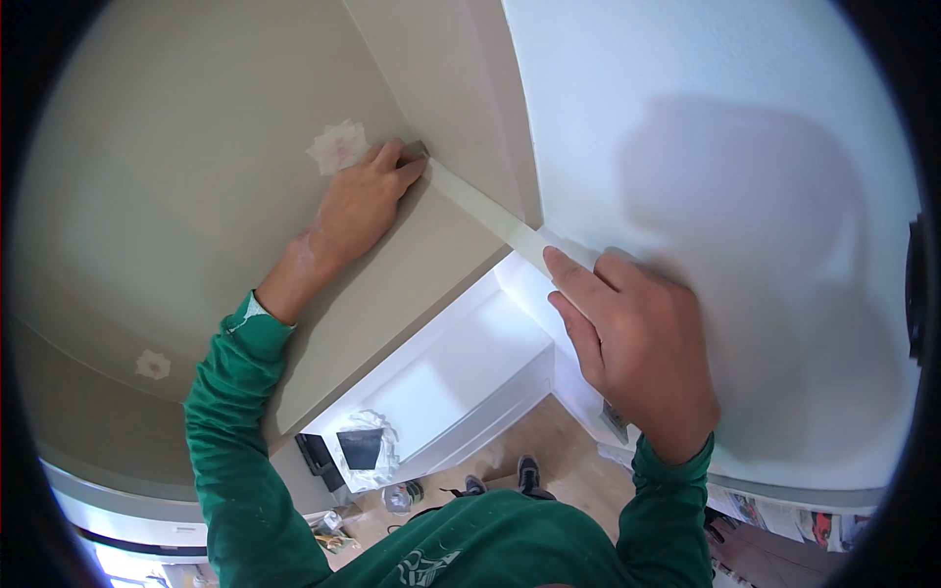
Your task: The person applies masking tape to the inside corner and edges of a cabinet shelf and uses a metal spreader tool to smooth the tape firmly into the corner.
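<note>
My left hand [363, 201] presses the end of a strip of beige masking tape [480, 208] against the tan wall [176, 196], close to the corner edge. The tape runs taut down and to the right to my right hand [637, 343], which holds it near the white wall [745, 196]; the rest of the tape is hidden behind those fingers. Both arms wear green sleeves. A pale patch of filler [338, 145] sits just left of my left fingers.
A second small filler patch [152, 365] marks the tan wall lower left. Below are white baseboard trim [461, 372], a wood floor [549, 441], a white bucket with a dark lining [365, 449], a black tool, my shoes and newspaper [784, 519] at lower right.
</note>
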